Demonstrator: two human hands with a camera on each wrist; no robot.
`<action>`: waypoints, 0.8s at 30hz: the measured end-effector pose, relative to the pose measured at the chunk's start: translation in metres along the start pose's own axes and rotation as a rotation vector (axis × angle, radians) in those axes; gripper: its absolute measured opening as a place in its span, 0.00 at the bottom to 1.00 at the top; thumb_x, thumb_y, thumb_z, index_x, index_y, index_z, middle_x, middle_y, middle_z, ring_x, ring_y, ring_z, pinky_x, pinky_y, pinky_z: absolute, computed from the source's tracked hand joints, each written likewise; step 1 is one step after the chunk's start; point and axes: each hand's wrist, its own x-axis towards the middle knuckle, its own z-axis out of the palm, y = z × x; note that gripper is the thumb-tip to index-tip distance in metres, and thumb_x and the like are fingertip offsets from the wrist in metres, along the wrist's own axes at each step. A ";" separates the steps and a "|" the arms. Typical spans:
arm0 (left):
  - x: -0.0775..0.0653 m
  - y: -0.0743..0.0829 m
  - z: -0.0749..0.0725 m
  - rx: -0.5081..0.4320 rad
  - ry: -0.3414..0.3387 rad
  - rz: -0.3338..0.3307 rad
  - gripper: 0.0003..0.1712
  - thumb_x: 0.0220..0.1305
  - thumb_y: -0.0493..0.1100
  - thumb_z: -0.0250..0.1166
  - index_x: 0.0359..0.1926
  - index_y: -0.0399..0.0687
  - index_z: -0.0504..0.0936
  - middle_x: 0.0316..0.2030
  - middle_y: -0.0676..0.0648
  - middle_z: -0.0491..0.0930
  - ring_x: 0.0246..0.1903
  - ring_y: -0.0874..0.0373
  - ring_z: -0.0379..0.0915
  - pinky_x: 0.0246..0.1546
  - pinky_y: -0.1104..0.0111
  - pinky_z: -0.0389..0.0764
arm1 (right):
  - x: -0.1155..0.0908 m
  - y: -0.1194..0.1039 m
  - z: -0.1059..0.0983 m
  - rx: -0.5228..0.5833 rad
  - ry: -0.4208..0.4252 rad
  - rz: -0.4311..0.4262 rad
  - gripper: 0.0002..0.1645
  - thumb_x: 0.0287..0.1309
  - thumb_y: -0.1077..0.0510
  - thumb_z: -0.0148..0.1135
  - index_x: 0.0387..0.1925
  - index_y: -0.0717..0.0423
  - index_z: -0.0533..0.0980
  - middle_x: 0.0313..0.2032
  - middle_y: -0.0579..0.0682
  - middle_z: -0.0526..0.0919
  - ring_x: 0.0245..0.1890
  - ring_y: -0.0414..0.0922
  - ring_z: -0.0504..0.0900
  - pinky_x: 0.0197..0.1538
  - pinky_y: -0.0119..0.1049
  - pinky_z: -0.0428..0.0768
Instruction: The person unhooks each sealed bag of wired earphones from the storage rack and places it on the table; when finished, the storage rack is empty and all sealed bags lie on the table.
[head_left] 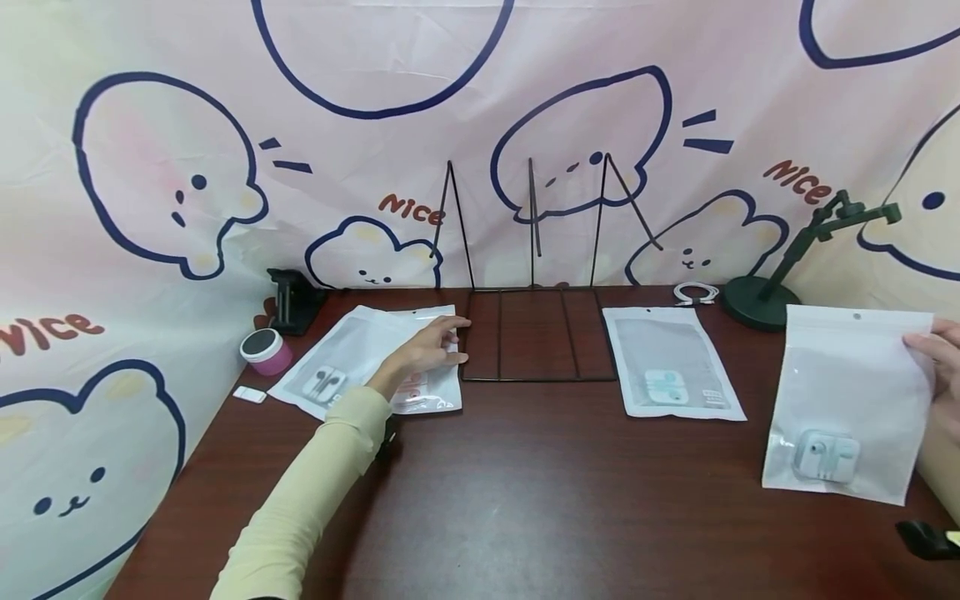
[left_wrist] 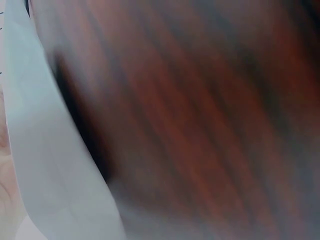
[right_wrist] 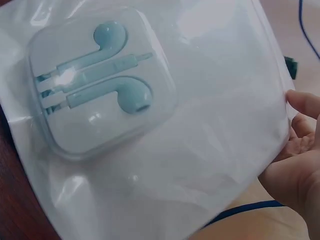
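On the right, my right hand (head_left: 941, 362) pinches the side edge of a white zip bag (head_left: 847, 367), which hangs upright. Through its clear front in the right wrist view, a square case with white earphones (right_wrist: 95, 82) is visible. My left hand (head_left: 423, 346) is over two overlapping bags at the left, thumb and fingers apart at their right edge. One is a white bag with an earphone case (head_left: 324, 383); the other bag (head_left: 431, 402) has reddish print. In the left wrist view a white bag edge (left_wrist: 55, 150) partly hides the hand.
A dark wire rack (head_left: 536, 381) stands mid-table at the back. Right of it lies another earphone bag (head_left: 667, 350), near a coiled white cable (head_left: 695, 293) and a green lamp stand (head_left: 761, 302). A pink jar (head_left: 267, 352), white tag (head_left: 250, 394) and black stand (head_left: 291, 304) are at left.
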 end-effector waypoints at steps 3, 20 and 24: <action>0.000 0.001 0.000 -0.002 -0.001 -0.001 0.41 0.68 0.36 0.70 0.78 0.46 0.64 0.72 0.41 0.63 0.62 0.46 0.67 0.68 0.53 0.67 | 0.004 0.000 0.008 0.235 0.081 0.188 0.11 0.78 0.62 0.54 0.50 0.52 0.82 0.48 0.42 0.86 0.42 0.33 0.83 0.38 0.27 0.82; 0.004 -0.003 0.003 0.007 -0.008 0.011 0.41 0.68 0.37 0.70 0.78 0.48 0.65 0.73 0.42 0.62 0.63 0.47 0.67 0.68 0.52 0.67 | 0.029 0.025 0.013 -0.050 0.293 0.516 0.14 0.71 0.50 0.66 0.54 0.31 0.76 0.46 0.29 0.71 0.44 0.33 0.65 0.33 0.20 0.70; 0.003 -0.002 0.003 0.003 -0.011 0.009 0.41 0.68 0.37 0.70 0.78 0.47 0.65 0.73 0.41 0.62 0.63 0.46 0.67 0.69 0.52 0.67 | 0.032 0.032 0.014 -0.105 0.256 0.540 0.18 0.70 0.48 0.68 0.56 0.27 0.74 0.51 0.26 0.68 0.46 0.33 0.63 0.35 0.17 0.70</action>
